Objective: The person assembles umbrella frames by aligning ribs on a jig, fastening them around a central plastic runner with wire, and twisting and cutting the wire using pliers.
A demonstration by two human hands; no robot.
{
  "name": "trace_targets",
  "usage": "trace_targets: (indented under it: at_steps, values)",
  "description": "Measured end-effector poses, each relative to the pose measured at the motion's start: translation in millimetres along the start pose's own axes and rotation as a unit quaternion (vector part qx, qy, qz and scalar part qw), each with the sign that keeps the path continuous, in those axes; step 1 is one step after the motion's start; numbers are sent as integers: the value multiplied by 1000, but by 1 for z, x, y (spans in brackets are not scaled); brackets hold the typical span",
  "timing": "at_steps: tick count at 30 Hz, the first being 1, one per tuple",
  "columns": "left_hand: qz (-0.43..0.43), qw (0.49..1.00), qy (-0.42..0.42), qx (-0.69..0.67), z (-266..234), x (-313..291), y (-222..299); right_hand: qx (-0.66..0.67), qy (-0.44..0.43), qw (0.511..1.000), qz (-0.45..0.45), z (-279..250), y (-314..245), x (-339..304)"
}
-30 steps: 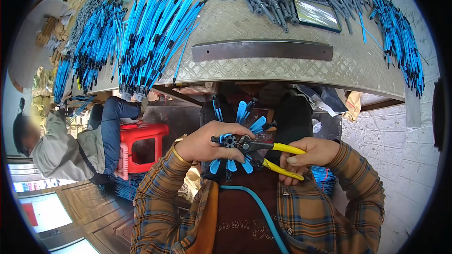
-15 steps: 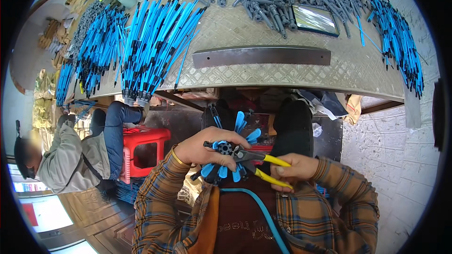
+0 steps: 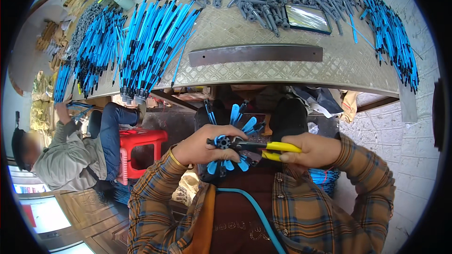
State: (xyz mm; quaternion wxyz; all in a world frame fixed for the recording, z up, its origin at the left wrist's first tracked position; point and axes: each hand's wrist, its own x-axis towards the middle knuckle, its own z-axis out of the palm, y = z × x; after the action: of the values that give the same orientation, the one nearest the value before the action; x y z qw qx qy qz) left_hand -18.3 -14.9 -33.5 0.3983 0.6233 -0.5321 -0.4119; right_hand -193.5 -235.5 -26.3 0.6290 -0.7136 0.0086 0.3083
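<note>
My left hand (image 3: 203,144) is closed around a blue-and-black umbrella-like frame (image 3: 222,141), held over my lap. Its round black hub faces up, and blue ribs with black joints fan out above and below my fingers. My right hand (image 3: 308,149) grips a pair of pliers (image 3: 284,147) by its yellow handles, which lie fairly close together. The dark jaws reach the frame right beside the hub and my left fingertips. Exactly what the jaws bite on is too small to make out.
Ahead stands a patterned table (image 3: 212,33) with a dark metal bar (image 3: 256,54) near its edge. Grey tubular parts (image 3: 263,0) are heaped behind a shiny rectangular tray (image 3: 308,19). Bundles of blue ribs (image 3: 150,42) lie left. A co-worker (image 3: 70,153) sits left, near a red stool (image 3: 141,148).
The pliers' handles were spread wide and are now squeezed nearer together. My right hand has moved up and its forearm has swung outward. The frame stays in my left hand.
</note>
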Motion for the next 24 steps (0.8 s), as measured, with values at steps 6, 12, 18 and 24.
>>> trace_targets:
  at_steps: [6, 12, 18, 24]
  values:
    - [-76, 995, 34, -60, 8, 6, 7, -222, 95, 964, 108, 13, -17, -11]
    - [-55, 992, 64, -95, 8, 4, 11, -372, 296, 877, -67, -2, 13, -38]
    - [-11, 995, 86, -51, 8, 3, -2, -450, 590, 669, 42, -86, 56, -91]
    - [87, 995, 46, -32, -1, 3, 24, -647, 519, 557, -27, -105, 42, -88]
